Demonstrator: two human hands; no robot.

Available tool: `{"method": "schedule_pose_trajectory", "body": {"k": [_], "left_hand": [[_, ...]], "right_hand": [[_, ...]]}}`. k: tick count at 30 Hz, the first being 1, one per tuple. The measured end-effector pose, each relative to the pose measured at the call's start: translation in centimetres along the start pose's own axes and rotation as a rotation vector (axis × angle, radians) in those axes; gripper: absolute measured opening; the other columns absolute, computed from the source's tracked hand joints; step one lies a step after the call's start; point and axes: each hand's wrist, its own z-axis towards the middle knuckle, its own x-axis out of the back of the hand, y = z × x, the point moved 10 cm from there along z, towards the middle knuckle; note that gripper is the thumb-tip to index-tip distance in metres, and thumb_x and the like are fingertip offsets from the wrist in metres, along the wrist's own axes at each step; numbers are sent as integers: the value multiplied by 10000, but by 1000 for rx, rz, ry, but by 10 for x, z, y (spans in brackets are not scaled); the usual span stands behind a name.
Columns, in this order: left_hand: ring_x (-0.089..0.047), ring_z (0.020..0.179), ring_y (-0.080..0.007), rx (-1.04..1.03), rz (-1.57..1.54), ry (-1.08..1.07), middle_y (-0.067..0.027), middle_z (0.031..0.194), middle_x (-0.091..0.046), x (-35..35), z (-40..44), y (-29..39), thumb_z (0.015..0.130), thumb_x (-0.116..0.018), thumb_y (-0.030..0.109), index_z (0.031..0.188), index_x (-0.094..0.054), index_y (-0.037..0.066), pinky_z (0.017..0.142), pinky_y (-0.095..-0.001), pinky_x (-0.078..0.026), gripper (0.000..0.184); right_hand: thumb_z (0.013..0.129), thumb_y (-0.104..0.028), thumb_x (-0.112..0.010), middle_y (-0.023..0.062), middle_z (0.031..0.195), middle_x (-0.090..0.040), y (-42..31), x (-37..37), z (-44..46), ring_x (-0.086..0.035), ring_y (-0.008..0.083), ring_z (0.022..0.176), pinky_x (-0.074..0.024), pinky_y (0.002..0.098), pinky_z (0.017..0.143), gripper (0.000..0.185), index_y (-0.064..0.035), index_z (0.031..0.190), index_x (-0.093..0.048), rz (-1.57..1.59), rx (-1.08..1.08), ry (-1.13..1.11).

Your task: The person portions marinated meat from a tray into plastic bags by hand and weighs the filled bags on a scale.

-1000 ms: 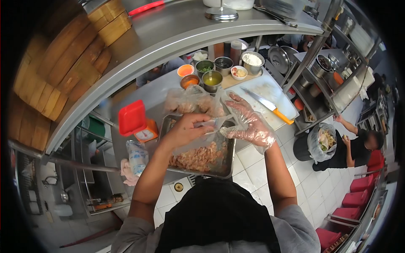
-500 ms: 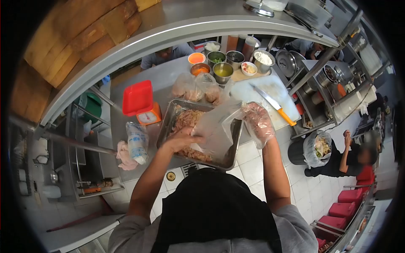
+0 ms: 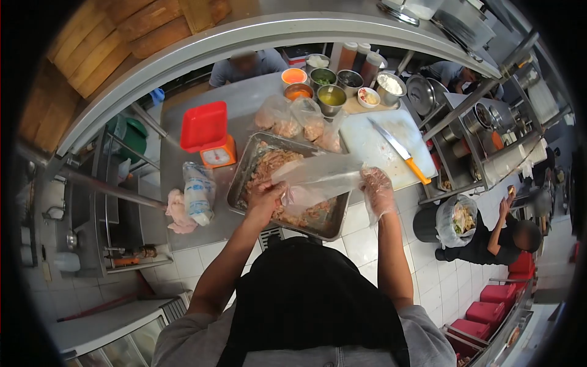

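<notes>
A clear plastic bag (image 3: 321, 174) is stretched flat between my two hands, above a metal tray (image 3: 337, 227) of chopped raw meat (image 3: 273, 164). My bare left hand (image 3: 265, 199) grips the bag's left end over the tray. At the other end, my right hand (image 3: 378, 188), in a clear plastic glove, is closed on the bag just beyond the tray's right side. Filled bags of meat (image 3: 286, 122) lie behind the tray. A knife with an orange handle (image 3: 416, 169) rests on the white cutting board (image 3: 361, 137).
A red and orange scale (image 3: 218, 153) stands left of the tray, near a plastic roll (image 3: 199, 194) and a pink cloth (image 3: 178, 211). Bowls of ingredients (image 3: 331, 98) line the back. Other people (image 3: 510, 238) are at the right and behind the table. A metal shelf edge (image 3: 244, 38) arches overhead.
The bag has gone from bunched between my hands to stretched out sideways. My hands moved apart, and the right hand's fingers have closed. The view has shifted.
</notes>
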Motion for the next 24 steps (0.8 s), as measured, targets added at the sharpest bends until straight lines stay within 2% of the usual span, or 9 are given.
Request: {"method": "schedule_pose_trajectory", "body": {"k": [2,4,7,11,14,15,18,19,24], "left_hand": [[-627,705,-82,-117,79,68,2,840,-672,3,-3,22,957,-710,141,935,-679,33,612,-242,-502,115],[-543,627,-32,-251,135,102,41,721,-622,8,-4,38,950,-725,142,788,-654,50,549,-219,-425,200],[-410,575,0,-404,283,249,77,604,-502,8,-7,55,945,-736,144,647,-561,72,505,-224,-317,353],[-373,561,5,-519,374,238,80,592,-463,-22,-26,78,922,-763,121,632,-542,67,483,-227,-288,368],[-362,546,1,-550,363,202,84,590,-459,-47,-32,84,907,-775,98,628,-529,68,476,-226,-280,373],[-358,553,0,-536,336,190,88,594,-455,-53,-32,84,906,-775,90,623,-515,76,480,-227,-277,384],[-343,558,-1,-544,337,178,97,601,-437,-71,-36,92,924,-759,113,620,-507,84,480,-226,-263,396],[-339,556,-1,-552,352,177,99,602,-430,-74,-38,93,933,-752,128,621,-510,84,479,-226,-259,397],[-363,544,-6,-421,220,71,91,599,-450,-80,-20,70,994,-685,241,650,-557,72,488,-230,-279,405]], "right_hand": [[914,-269,-766,51,890,-639,6,-2,0,-608,134,804,-529,297,754,293,-24,1012,-637,-137,-14,-17],[891,-263,-788,86,955,-653,3,-12,-7,-623,163,856,-530,311,775,337,-10,1050,-633,-165,-64,6],[862,-258,-811,127,1073,-648,-56,-17,-32,-620,214,938,-526,329,813,413,5,1121,-624,-507,424,220],[851,-262,-799,167,1172,-640,-107,-54,-57,-628,298,1032,-504,397,920,417,-27,1162,-650,-471,486,101],[823,-236,-800,176,1177,-641,-138,-92,-81,-627,329,1041,-494,412,933,395,-51,1144,-666,-704,805,52],[810,-203,-798,148,1164,-651,-153,-98,-88,-612,320,1110,-461,419,1003,396,-28,1139,-663,-754,815,45],[827,-217,-785,142,1156,-653,-132,-111,-70,-608,317,1125,-458,421,1008,401,-17,1152,-662,-297,550,-271],[827,-199,-787,119,1134,-660,-125,-118,-67,-620,266,1096,-480,396,963,387,7,1132,-666,-125,553,-377],[854,-100,-727,43,1004,-686,-69,-145,-54,-612,122,929,-503,296,845,272,-10,1107,-680,71,235,-540]]}}
